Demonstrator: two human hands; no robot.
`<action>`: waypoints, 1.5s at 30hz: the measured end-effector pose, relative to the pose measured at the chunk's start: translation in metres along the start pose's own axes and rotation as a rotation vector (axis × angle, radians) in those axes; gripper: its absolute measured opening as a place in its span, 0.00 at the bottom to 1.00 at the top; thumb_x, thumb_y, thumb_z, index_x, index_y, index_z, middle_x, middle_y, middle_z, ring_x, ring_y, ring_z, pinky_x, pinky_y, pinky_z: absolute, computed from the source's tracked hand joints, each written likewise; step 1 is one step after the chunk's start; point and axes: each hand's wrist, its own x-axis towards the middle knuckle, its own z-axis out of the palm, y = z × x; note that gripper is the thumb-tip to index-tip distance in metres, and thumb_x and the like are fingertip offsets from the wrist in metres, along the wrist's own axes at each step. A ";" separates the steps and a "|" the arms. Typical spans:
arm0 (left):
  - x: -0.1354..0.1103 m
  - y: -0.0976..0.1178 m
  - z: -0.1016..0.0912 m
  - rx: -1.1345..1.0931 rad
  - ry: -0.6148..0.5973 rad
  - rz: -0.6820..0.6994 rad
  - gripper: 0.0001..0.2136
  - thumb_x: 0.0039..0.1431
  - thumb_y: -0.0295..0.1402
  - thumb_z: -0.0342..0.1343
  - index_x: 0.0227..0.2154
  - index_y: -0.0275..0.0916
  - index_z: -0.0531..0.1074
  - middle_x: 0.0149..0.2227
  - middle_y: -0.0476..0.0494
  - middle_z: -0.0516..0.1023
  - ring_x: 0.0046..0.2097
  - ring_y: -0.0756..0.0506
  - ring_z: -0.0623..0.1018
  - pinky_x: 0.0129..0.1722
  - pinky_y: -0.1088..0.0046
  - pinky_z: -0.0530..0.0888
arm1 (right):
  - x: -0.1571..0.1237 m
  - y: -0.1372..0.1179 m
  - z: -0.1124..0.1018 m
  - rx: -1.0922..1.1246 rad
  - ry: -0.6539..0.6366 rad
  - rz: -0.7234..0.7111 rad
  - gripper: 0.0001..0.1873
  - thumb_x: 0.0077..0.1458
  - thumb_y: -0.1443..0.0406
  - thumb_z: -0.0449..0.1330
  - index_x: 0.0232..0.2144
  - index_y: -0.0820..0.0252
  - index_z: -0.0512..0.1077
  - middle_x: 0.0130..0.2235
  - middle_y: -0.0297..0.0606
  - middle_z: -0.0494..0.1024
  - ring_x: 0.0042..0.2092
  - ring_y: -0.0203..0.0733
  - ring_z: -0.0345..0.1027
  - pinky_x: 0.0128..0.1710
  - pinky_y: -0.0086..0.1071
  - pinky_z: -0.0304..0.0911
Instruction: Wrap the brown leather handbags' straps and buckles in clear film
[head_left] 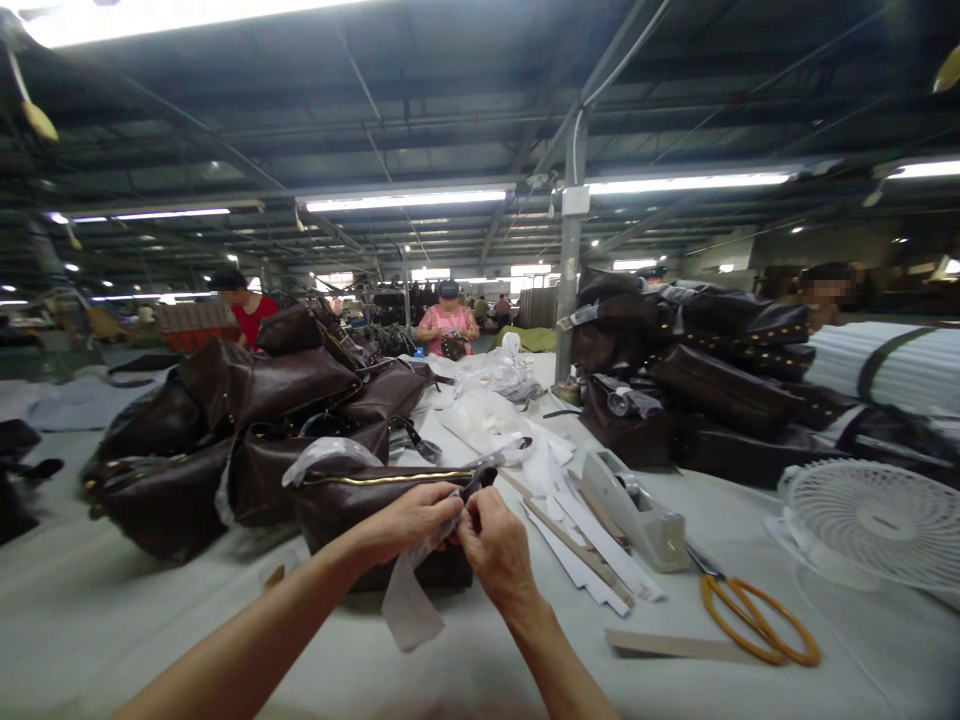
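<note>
A dark brown leather bag (330, 515) with a gold zipper (390, 479) along its top sits on the table right in front of me. At its right end, my left hand (420, 520) is closed on a translucent white wrapping strip (411, 605), whose loose end hangs down over the bag's front. My right hand (496, 548) meets it there, fingers pinched on the same strip beside the bag's dark strap end (480, 482). The fingertips partly hide the exact grip. Another piece of white wrapping (330, 455) curves over the bag's upper left.
Brown bags are heaped at left (187, 420) and right (720, 400). Paper strips (585, 560), a tape dispenser (637, 510), orange-handled scissors (757, 620) and a white fan (877, 525) lie to my right. Crumpled plastic (495, 385) lies ahead; a person in pink (448, 325) works across the table.
</note>
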 end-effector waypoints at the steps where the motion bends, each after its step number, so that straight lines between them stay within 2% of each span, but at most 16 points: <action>1: -0.001 0.000 0.000 0.005 0.000 -0.010 0.16 0.54 0.47 0.53 0.30 0.37 0.66 0.28 0.50 0.68 0.28 0.51 0.68 0.27 0.75 0.68 | -0.001 0.001 0.001 0.029 0.012 0.005 0.08 0.56 0.68 0.50 0.25 0.56 0.63 0.26 0.34 0.68 0.27 0.38 0.63 0.27 0.30 0.55; 6: -0.005 0.001 0.001 0.045 -0.019 -0.007 0.21 0.56 0.53 0.49 0.26 0.37 0.64 0.24 0.50 0.68 0.26 0.51 0.66 0.26 0.75 0.65 | -0.002 0.000 0.004 0.267 0.035 0.104 0.09 0.54 0.67 0.51 0.22 0.55 0.61 0.24 0.31 0.66 0.26 0.37 0.63 0.27 0.30 0.59; 9: -0.007 0.004 0.004 0.039 -0.051 0.050 0.24 0.58 0.56 0.46 0.26 0.37 0.66 0.25 0.49 0.69 0.27 0.51 0.66 0.27 0.75 0.65 | -0.001 0.000 0.006 0.609 -0.028 0.357 0.09 0.53 0.62 0.55 0.23 0.55 0.62 0.20 0.29 0.67 0.22 0.36 0.63 0.21 0.29 0.60; 12: -0.004 0.002 0.006 0.012 -0.061 0.067 0.27 0.57 0.58 0.45 0.26 0.36 0.68 0.25 0.48 0.69 0.26 0.51 0.65 0.26 0.75 0.63 | 0.003 0.002 0.006 0.982 -0.064 0.615 0.13 0.50 0.56 0.60 0.24 0.56 0.62 0.16 0.26 0.67 0.17 0.34 0.62 0.17 0.27 0.61; 15: 0.002 -0.005 0.006 -0.069 -0.018 0.019 0.27 0.55 0.60 0.48 0.27 0.35 0.67 0.23 0.49 0.68 0.24 0.52 0.65 0.24 0.75 0.62 | 0.007 0.003 0.001 1.091 -0.093 0.688 0.16 0.47 0.55 0.64 0.24 0.58 0.64 0.19 0.27 0.70 0.19 0.34 0.67 0.19 0.28 0.66; 19: 0.004 -0.006 0.002 -0.142 0.005 -0.037 0.28 0.51 0.61 0.52 0.30 0.35 0.67 0.24 0.48 0.70 0.25 0.50 0.68 0.24 0.75 0.62 | 0.014 0.006 -0.011 1.146 -0.230 0.651 0.17 0.41 0.58 0.69 0.28 0.58 0.65 0.27 0.26 0.71 0.26 0.35 0.74 0.27 0.30 0.73; 23: -0.001 0.002 -0.001 -0.164 -0.042 -0.021 0.25 0.51 0.57 0.58 0.31 0.34 0.70 0.27 0.47 0.73 0.28 0.50 0.71 0.27 0.76 0.65 | 0.020 0.013 -0.015 1.125 -0.373 0.565 0.14 0.42 0.64 0.67 0.31 0.57 0.66 0.26 0.25 0.71 0.29 0.35 0.74 0.29 0.28 0.72; 26: 0.000 0.004 -0.004 -0.387 -0.080 -0.094 0.22 0.50 0.51 0.62 0.33 0.34 0.73 0.31 0.44 0.77 0.31 0.50 0.74 0.33 0.75 0.69 | 0.019 0.021 -0.011 1.057 -0.333 0.486 0.10 0.46 0.65 0.63 0.32 0.57 0.67 0.28 0.26 0.72 0.28 0.34 0.73 0.29 0.29 0.71; 29: 0.004 -0.002 -0.005 -0.573 -0.093 -0.167 0.20 0.47 0.42 0.63 0.41 0.33 0.75 0.38 0.37 0.79 0.38 0.45 0.78 0.38 0.70 0.72 | 0.013 0.027 -0.007 1.036 -0.199 0.449 0.15 0.48 0.64 0.62 0.40 0.55 0.66 0.29 0.27 0.72 0.26 0.35 0.71 0.27 0.30 0.71; 31: 0.008 -0.009 0.000 -0.578 -0.027 -0.136 0.21 0.43 0.34 0.64 0.42 0.33 0.76 0.37 0.37 0.80 0.36 0.44 0.79 0.38 0.68 0.73 | 0.008 0.030 -0.006 0.958 -0.131 0.418 0.19 0.51 0.64 0.61 0.46 0.54 0.65 0.30 0.28 0.73 0.27 0.36 0.71 0.28 0.31 0.71; 33: 0.013 -0.015 0.009 -0.554 0.082 -0.068 0.19 0.40 0.30 0.63 0.39 0.32 0.77 0.33 0.40 0.79 0.31 0.47 0.78 0.36 0.69 0.74 | 0.003 0.033 -0.008 0.831 -0.092 0.379 0.21 0.53 0.63 0.59 0.50 0.56 0.67 0.31 0.31 0.75 0.30 0.38 0.73 0.31 0.32 0.71; 35: 0.017 -0.020 0.021 -0.535 0.208 0.000 0.15 0.40 0.29 0.62 0.35 0.31 0.78 0.30 0.43 0.79 0.28 0.50 0.76 0.33 0.72 0.73 | 0.000 0.036 -0.010 0.737 -0.058 0.352 0.20 0.54 0.62 0.59 0.50 0.57 0.70 0.34 0.36 0.78 0.33 0.41 0.74 0.34 0.35 0.72; 39: 0.022 -0.028 0.043 -0.535 0.435 0.159 0.09 0.43 0.31 0.61 0.29 0.34 0.78 0.27 0.46 0.77 0.27 0.50 0.74 0.29 0.74 0.71 | -0.003 0.043 -0.011 0.686 0.012 0.325 0.21 0.54 0.60 0.61 0.50 0.57 0.72 0.40 0.42 0.80 0.38 0.46 0.76 0.37 0.38 0.73; 42: 0.024 -0.037 0.052 -0.522 0.512 0.240 0.07 0.43 0.32 0.60 0.26 0.34 0.78 0.24 0.47 0.76 0.27 0.49 0.73 0.31 0.73 0.71 | -0.006 0.049 -0.012 0.691 -0.023 0.335 0.21 0.53 0.59 0.62 0.50 0.55 0.72 0.43 0.43 0.81 0.40 0.47 0.76 0.38 0.39 0.74; 45: 0.026 -0.044 0.055 -0.541 0.507 0.259 0.07 0.42 0.33 0.61 0.25 0.34 0.77 0.23 0.46 0.76 0.26 0.48 0.73 0.30 0.72 0.71 | -0.010 0.057 -0.015 0.696 -0.084 0.361 0.22 0.52 0.59 0.63 0.50 0.55 0.73 0.43 0.43 0.81 0.41 0.48 0.77 0.40 0.42 0.74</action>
